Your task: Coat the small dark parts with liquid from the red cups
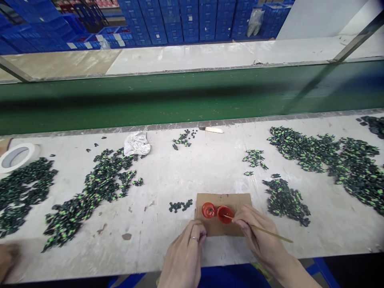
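Note:
My right hand (pixel 259 230) grips a thin paintbrush (pixel 273 234) with a pale wooden handle. Its tip dips inside a small red cup (pixel 225 215). Beside that cup sits a second red container (pixel 208 210), shallower, with a small dark spot on it. Both stand on a piece of brown cardboard (pixel 223 197). At the cardboard's lower left corner is my left hand (pixel 187 248), with a ring on one finger. Its thumb and fingers are pinched together; whatever they hold is hidden. A short row of small dark green pieces (pixel 180 205) lies left of the cardboard.
Heaps of dark pieces with bright green marks lie left (pixel 99 180) and right (pixel 288 200). White tape (pixel 33 152), crumpled white cloth (pixel 137 144) and a white-handled knife (pixel 213 130) are on the table. Another person's hand (pixel 6 256) shows at left. A green belt (pixel 192 96) runs behind.

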`<state>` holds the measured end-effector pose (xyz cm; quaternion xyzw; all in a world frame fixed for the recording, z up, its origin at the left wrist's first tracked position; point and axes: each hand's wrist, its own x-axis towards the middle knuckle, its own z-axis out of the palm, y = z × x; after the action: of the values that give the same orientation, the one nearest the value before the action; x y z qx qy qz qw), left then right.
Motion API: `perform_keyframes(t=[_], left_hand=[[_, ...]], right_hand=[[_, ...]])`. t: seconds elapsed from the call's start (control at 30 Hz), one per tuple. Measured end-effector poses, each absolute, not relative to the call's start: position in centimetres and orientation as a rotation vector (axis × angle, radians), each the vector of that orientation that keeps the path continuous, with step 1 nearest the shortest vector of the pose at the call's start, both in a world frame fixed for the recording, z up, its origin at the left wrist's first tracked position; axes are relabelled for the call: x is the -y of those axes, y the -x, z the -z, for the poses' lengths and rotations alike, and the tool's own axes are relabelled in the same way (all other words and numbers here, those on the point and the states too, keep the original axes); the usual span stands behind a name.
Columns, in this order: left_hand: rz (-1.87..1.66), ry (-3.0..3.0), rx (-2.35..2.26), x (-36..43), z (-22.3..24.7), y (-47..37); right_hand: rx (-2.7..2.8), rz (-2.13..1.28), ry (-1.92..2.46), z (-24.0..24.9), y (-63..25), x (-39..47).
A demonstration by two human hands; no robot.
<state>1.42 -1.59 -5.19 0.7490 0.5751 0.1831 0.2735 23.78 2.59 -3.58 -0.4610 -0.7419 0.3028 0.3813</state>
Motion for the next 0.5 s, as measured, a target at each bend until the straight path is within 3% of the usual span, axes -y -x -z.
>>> perform_keyframes(t=[0.33,0.5], left_hand=[[-0.677,-1.811,-1.559,1.7,4.6,-1.7],[-1.137,-1.005,-1.486,2.1,0.9,-3.7]], right_hand=[[1.478,-0.99,1.349,3.3,-24.1,-2.0],[1.221,-1.14,1.291,0.2,-23.6,-1.3]])
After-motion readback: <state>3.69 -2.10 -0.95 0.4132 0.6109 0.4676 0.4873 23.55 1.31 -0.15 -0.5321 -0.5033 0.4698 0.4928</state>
